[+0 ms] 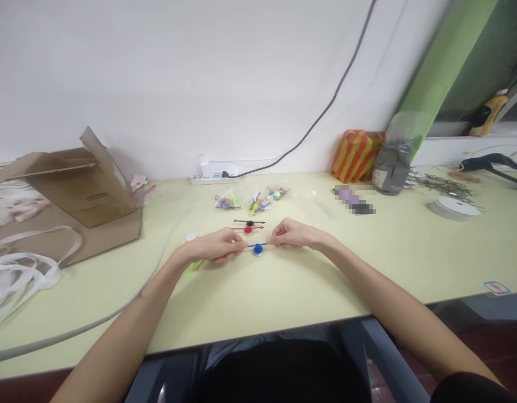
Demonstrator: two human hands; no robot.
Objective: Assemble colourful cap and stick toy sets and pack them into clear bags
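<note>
1. The blue arrow (257, 247) is above the middle of the table (309, 302), between its near edge and the wall edge, with a round blue hub at its centre and a clear round part below the hub.
2. The left hand (222, 244) has its thumb and fingertips closed on the arrow's left end.
3. The right hand (292, 232) pinches the right end the same way, its other fingers curled.
4. Just beyond, toward the wall edge, lie a red arrow (249, 229) and, behind that, a black arrow (250, 223), both lying roughly along the wall edge.
5. By the left wrist, on the side toward the table's left end, are a green piece (190, 272) and a white disc (191, 237).
6. Farther back, small clear bags (228, 200) hold coloured parts, and a power strip (214, 178) sits at the wall edge.
7. Toward the left end stand an open cardboard box (86, 190) and, nearer the near edge, a heap of white ribbon (23, 280).
8. Toward the far right corner are a striped bag (357, 155), a grey bag (391, 168) and a white spool (454, 207).
</note>
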